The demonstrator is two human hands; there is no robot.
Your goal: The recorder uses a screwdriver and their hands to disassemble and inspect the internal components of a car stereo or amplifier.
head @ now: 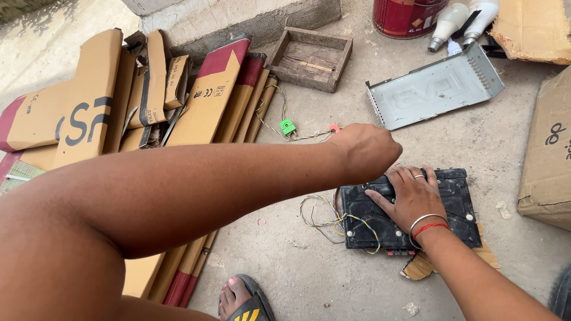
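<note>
Two hands working on one black flat electronics unit [458, 205] lying on the concrete floor [488, 137]. Right hand [410, 196] is pressing down on its top with fingers [395, 177] spread flat, open, gripping nothing; looks like it is pinning the unit so it stays put. Left hand [366, 151] is reaching across to the unit's far left edge, fingers curled in, but what they are pinching is hidden behind the knuckles, so cannot tell.

Loose yellow-blue wires [324, 217] are trailing out of the unit's left side onto the floor. A scrap of cardboard [419, 267] is sitting under its near corner.

Grey metal cover [434, 89] is lying upturned, well apart from the unit, likely its removed lid. It is holding nothing.

Wooden tray box [309, 59] is sitting near the wall, holding only a thin stick or strip. Red paint tin [407, 16] is at the top edge, contents not visible. Two white bulbs [461, 21] are lying just beside it.

Flattened cardboard cartons [95, 101] are lying in a loose heap on the left, and a second wire bundle with a green connector [288, 126] is resting beside them. Sandalled foot [244, 300] is showing at the bottom.
</note>
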